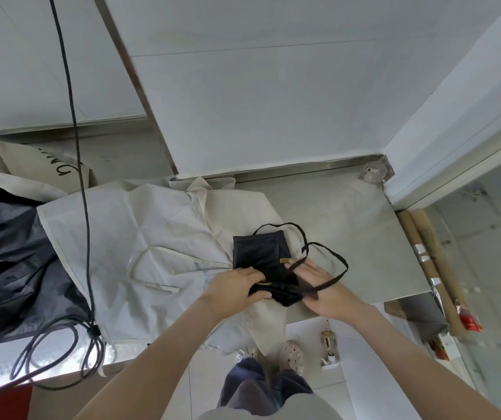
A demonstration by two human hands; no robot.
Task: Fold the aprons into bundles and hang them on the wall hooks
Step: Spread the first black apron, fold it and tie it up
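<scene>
Nearest the camera are the person's legs in blue trousers (252, 389) and pale perforated shoes (291, 356) on the tiled floor (334, 398). Both bare forearms reach forward over the near edge of the steel table (355, 234).

The left hand (237, 286) grips the near end of the black apron (258, 253). Its fingers (250, 272) are curled over the top of the fabric and the thumb is tucked against the rolled near fold, so the cloth is pinched between them.

The right hand (323, 291) is just beside it, on the same end of the bundle. Its fingers (299, 266) lie nearly straight and close together, pressing flat on the fabric. The apron's black strap (338, 269) lies across the back of this hand and loops out onto the table to the right.

The black apron is folded into a small, roughly square packet that lies partly on a cream apron (152, 234), which is spread flat across the middle of the table with its own pale strap (140, 268) curled on top.

To the left, a heap of dark shiny cloth (7, 268) covers that end of the table, and a black cable (73, 116) hangs down into a coil (61, 353) at the near edge. To the right, two taped cardboard tubes (434, 268) lie beside the table.

Farther back, a cream bag with dark lettering (46, 165) lies against the white tiled wall (273, 86), and a small clear object (373, 174) is in the far right corner.
</scene>
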